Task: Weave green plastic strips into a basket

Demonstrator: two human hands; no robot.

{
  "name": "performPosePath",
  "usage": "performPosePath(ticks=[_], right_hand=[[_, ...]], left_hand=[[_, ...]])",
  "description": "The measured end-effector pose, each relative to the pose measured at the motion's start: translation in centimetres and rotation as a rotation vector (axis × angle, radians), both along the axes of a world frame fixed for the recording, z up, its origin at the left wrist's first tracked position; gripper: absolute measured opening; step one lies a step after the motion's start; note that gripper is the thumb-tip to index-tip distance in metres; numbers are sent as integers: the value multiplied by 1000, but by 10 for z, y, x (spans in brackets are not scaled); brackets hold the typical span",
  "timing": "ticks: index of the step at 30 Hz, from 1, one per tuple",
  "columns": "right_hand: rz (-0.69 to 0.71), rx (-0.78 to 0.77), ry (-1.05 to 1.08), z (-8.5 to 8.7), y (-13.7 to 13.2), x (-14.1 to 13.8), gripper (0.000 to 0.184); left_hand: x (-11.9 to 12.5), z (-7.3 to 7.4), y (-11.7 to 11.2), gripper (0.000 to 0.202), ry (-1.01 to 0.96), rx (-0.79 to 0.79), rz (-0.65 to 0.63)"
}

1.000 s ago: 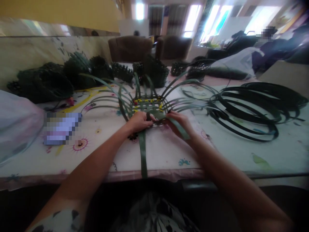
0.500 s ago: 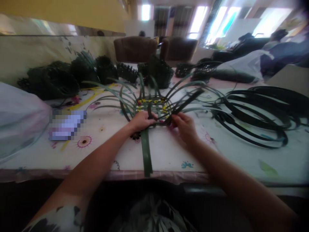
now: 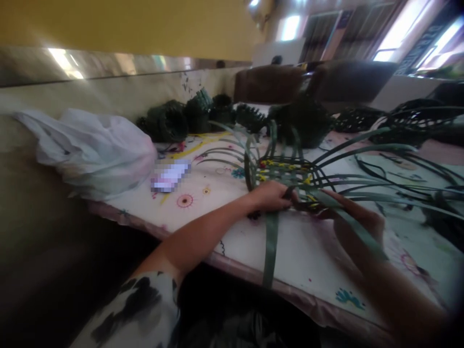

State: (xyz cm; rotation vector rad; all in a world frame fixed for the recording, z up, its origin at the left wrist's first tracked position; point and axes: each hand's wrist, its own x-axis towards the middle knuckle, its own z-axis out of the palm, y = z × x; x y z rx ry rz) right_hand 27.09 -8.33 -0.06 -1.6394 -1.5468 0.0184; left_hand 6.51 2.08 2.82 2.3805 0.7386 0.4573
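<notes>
A half-woven basket base [image 3: 286, 169] of green plastic strips with yellow ties lies on the flowered tablecloth [image 3: 232, 232], long strips fanning out from its sides. My left hand [image 3: 273, 195] is closed on its near edge, thumb and fingers pinching a dark strip there. At the near right corner, my right hand [image 3: 357, 220] is closed around a strip, and a green strip [image 3: 357, 229] runs across the back of it toward the wrist. Its fingertips are partly hidden behind the strips. Between the hands, one wide strip [image 3: 270, 246] hangs down toward the table's front edge.
Several dark green woven baskets [image 3: 168, 121] stand in a row along the back. On the left are a white plastic bag [image 3: 105, 154] and a blurred-out flat object [image 3: 170, 175]. Loose strips [image 3: 444, 217] lie at the right. Brown chairs [image 3: 268, 84] stand beyond the table.
The view has swung left, so everything sits further right. The dark strip at my right hand, which pointed up and away, no longer shows so; a green strip now lies over that hand.
</notes>
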Motion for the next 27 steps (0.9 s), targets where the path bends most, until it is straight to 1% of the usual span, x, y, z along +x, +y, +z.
performPosePath(ticks=[2, 5, 7, 10, 13, 16, 17, 19, 21, 22, 23, 25, 27], right_hand=[[14, -24, 36, 4, 1, 1, 46], [57, -73, 12, 9, 3, 5, 48], [78, -99, 8, 8, 6, 9, 47], [120, -100, -20, 2, 12, 18, 44], [149, -110, -120, 1, 16, 22, 39], [174, -194, -292, 11, 11, 15, 27], [163, -234, -380, 16, 8, 10, 23], [101, -349, -584, 26, 3, 1, 23], [44, -441, -680, 30, 1, -7, 22], [8, -450, -703, 29, 1, -9, 21], [24, -437, -730, 28, 1, -9, 23], [84, -378, -749, 22, 2, -6, 25], [146, -344, -701, 15, 3, -1, 22]], left_hand=[[-1, -1, 0, 21, -1, 26, -29], [-1, -3, 2, 19, -17, 35, -50], [-1, -4, 3, 19, -22, 18, -34], [0, -5, 5, 20, -24, -20, -4], [0, -4, 5, 20, -17, -59, 7], [1, -2, 2, 18, -15, -77, 36], [1, -2, 1, 18, -18, -83, 38], [0, -3, 1, 19, -60, -102, 28], [0, -4, 3, 21, -65, -135, 26], [0, -5, 5, 21, -64, -156, 32], [0, -5, 7, 22, -75, -170, 35], [1, -5, 8, 23, -73, -192, 18], [1, -3, 7, 23, -53, -186, 12]])
